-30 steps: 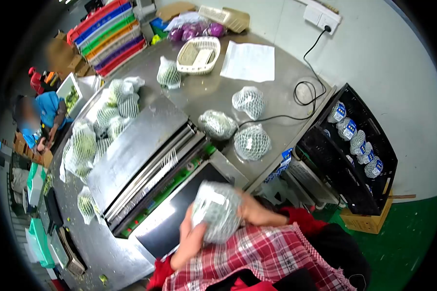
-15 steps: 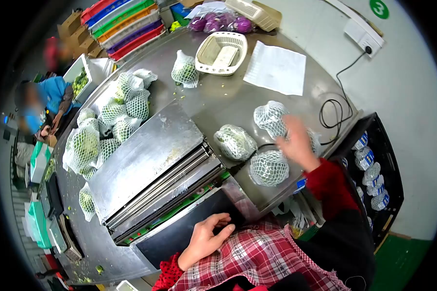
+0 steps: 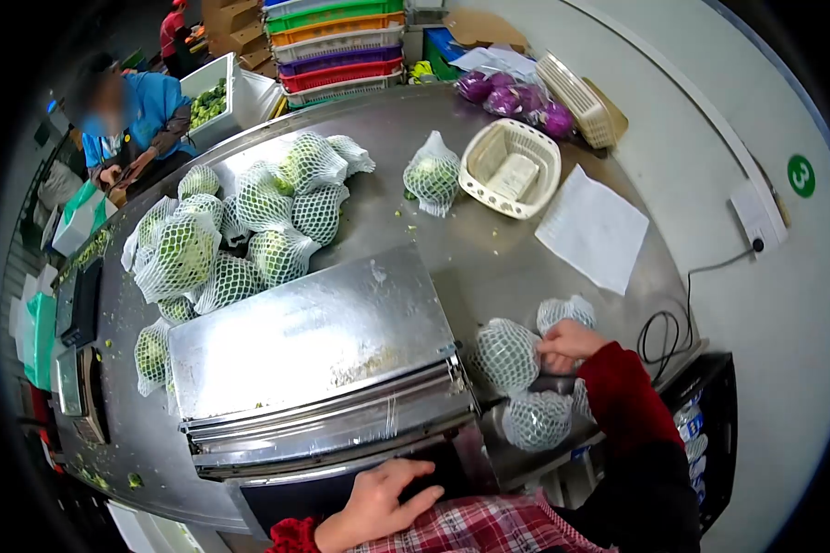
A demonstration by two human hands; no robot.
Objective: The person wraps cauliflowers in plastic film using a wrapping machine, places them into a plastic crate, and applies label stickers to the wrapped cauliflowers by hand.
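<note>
My right hand [image 3: 570, 346] has its fingers drawn together at the right end of a round vegetable head in a white foam net [image 3: 507, 358]. A second netted head [image 3: 537, 421] lies just in front, and another [image 3: 565, 313] sits behind the hand. Part of one more shows under my right sleeve. My left hand [image 3: 383, 502] holds nothing; its fingers are apart over the dark plate [image 3: 318, 495] at the front of a metal wrapping machine [image 3: 314, 341].
Netted green heads [image 3: 263, 198] are heaped beyond the machine, with a single one [image 3: 432, 175] beside a cream basket [image 3: 512, 166]. A white sheet [image 3: 592, 229] lies on the right. A cable [image 3: 669, 341] coils near the table edge. A co-worker in blue [image 3: 152, 111] is at far left.
My view has turned, so the scene sits differently in it. My right hand has moved from above the netted heads down to the end of one. My left hand stays by the dark plate.
</note>
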